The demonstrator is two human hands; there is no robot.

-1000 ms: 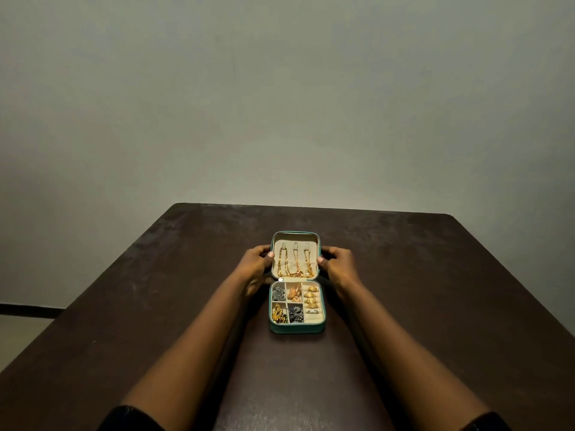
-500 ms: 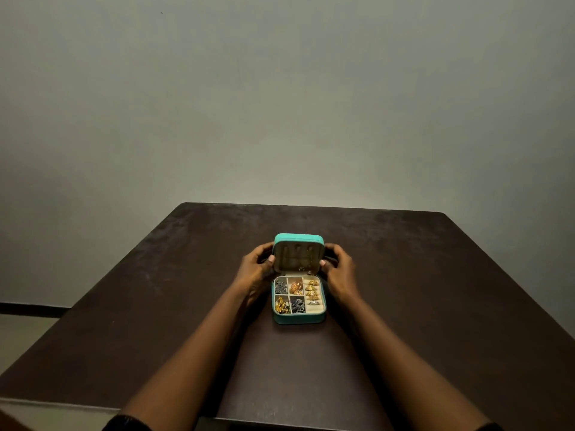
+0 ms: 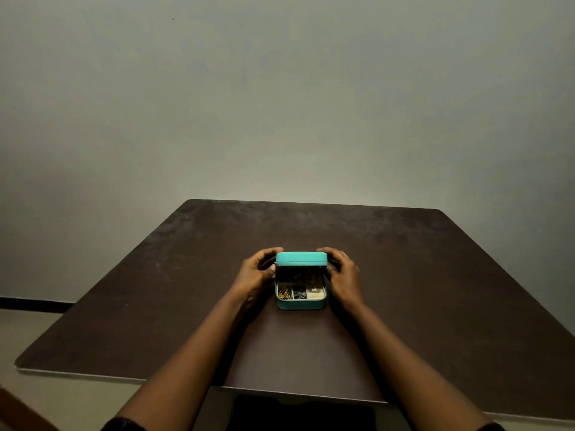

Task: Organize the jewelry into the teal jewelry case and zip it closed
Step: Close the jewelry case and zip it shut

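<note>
Item: small square teal jewelry case (image 3: 300, 303) — we find it at the middle of the dark brown table (image 3: 435, 290), resting on its base. Its padded teal lid (image 3: 301, 258) hangs tilted over the back half, neither flat open nor shut. Front row in view: gold pieces (image 3: 284, 294) left, dark beads (image 3: 300, 294) middle, cream-lined compartment (image 3: 316, 293) right; back row in shadow. Our left hand (image 3: 253, 273) curls round the lid's left end, our right hand (image 3: 343, 275) round its right end — both gripping. Plain grey wall (image 3: 280, 104) behind.
</note>
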